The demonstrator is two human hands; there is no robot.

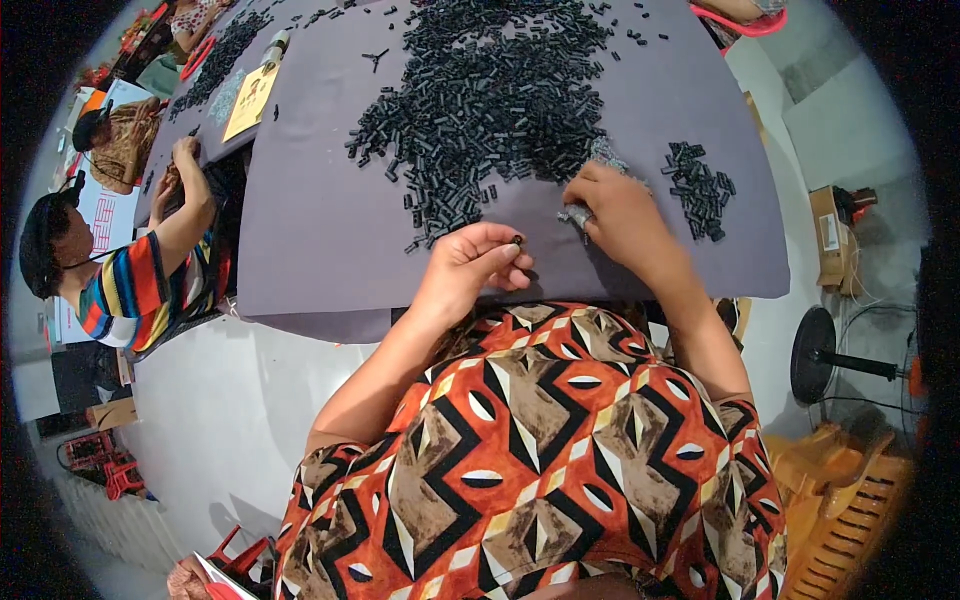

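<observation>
My left hand [470, 272] is closed in a pinch near the table's front edge. Between its thumb and forefinger sits a small black cylindrical piece [517, 241]. Just to the right, my right hand [625, 218] bends its fingers down at a little heap of small clear-grey pieces [606, 155]. More greyish bits [576, 214] show by its fingertips; what those fingers grip is too small to tell. Beyond both hands spreads a large pile of short black cylinders [490, 100]. A smaller group of black cylinders [697, 190] lies right of my right hand.
The grey-covered table [310, 230] has its front edge close to my body. At left, a person in a striped shirt [150, 280] works at another table, with a yellow card [250, 102] nearby. A black fan-like stand [815, 355] and an orange plastic chair [835, 500] are at right.
</observation>
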